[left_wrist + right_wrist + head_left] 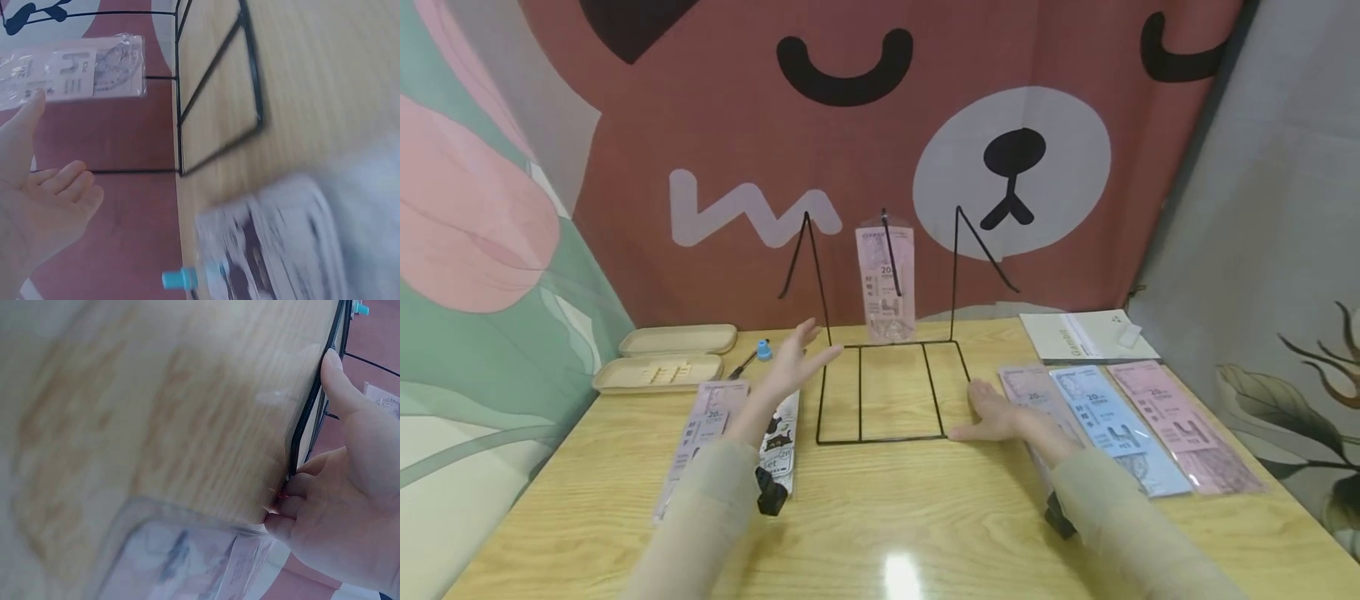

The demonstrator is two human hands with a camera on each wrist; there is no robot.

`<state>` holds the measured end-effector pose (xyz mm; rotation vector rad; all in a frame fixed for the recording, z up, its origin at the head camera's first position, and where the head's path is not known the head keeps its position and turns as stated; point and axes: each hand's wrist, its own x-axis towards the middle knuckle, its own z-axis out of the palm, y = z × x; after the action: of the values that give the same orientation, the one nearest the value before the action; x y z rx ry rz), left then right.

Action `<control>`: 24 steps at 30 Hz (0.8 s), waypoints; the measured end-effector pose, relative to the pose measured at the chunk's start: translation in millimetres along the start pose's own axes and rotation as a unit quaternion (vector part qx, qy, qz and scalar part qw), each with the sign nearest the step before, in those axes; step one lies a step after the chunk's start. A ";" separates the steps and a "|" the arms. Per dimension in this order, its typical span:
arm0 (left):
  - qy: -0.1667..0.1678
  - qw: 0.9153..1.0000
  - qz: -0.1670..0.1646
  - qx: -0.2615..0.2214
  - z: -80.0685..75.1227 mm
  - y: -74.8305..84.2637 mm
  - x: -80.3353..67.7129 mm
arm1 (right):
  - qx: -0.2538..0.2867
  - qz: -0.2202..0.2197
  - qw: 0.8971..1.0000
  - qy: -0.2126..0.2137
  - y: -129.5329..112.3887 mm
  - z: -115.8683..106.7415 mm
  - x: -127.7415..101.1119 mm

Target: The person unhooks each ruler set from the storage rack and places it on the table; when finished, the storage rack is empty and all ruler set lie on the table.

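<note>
My right hand [996, 417] flat, fingers spread, bracing wire rack [891, 392] base; left hand [797, 362] spread, empty, midair; next likely grab packet [703, 433] to hang

- The wooden table [880, 517] carries everything, pale and glossy.
- A black wire rack [891, 392] stands mid-table on its rectangular base.
- Two beige trays [666, 358] lie at the back left.
- Flat packets [700, 433] lie left of the rack.
- Three packets, pinkish, blue and pink [1108, 421], lie side by side on the right.
- A white booklet [1086, 335] lies behind them.
</note>
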<state>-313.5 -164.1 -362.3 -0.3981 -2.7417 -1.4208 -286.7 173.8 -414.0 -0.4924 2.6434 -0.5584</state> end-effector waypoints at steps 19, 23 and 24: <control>0.031 0.994 -0.048 -0.093 57.3 17.6 52.1 | -0.011 0.009 1.000 0.002 -0.6 -0.9 -0.3; 0.034 0.993 -0.052 -0.099 59.6 20.8 58.1 | -0.009 0.010 1.000 -0.002 -0.3 -1.2 1.2; 0.035 0.993 -0.052 -0.104 60.1 21.9 59.3 | -0.010 0.011 1.000 -0.003 -0.2 -1.3 1.5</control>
<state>-360.1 -91.0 -371.4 -0.2082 -2.6046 -1.7175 -288.5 173.4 -413.3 -0.4683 2.6480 -0.5244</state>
